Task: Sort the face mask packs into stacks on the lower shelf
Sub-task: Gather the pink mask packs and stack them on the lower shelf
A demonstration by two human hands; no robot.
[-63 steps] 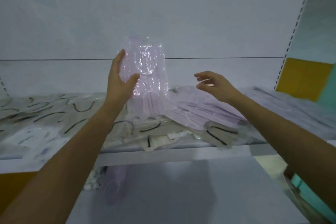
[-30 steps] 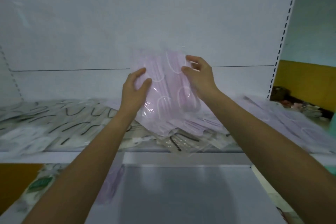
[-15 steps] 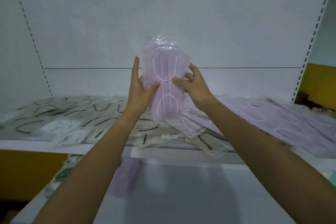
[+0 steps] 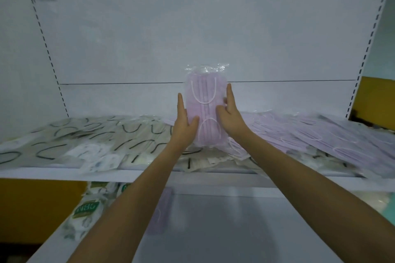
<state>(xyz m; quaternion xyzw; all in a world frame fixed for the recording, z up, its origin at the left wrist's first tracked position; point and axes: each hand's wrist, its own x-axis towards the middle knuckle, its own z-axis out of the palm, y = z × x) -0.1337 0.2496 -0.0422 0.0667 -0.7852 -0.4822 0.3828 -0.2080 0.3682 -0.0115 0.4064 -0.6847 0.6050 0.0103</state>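
Observation:
A clear pack of purple face masks (image 4: 205,100) stands upright above the upper shelf (image 4: 64,174), held between both hands. My left hand (image 4: 183,124) grips its left edge, thumb across the front. On the pack's right edge is my right hand (image 4: 232,119), thumb on the front and fingers behind. Loose purple packs (image 4: 310,136) lie in a heap on the right of the upper shelf. One purple pack (image 4: 159,213) lies on the lower shelf (image 4: 213,230), at its left side under my left forearm.
Packs of pale masks with black ear loops (image 4: 85,136) cover the left of the upper shelf, with white masks (image 4: 96,156) near its front edge. Green-labelled packs (image 4: 87,209) sit at the lower left. A white back panel closes the shelf behind.
My right hand has joined the left on the purple pack. Together they have turned it upright and squared it, and it now sits a little lower, near the heap.

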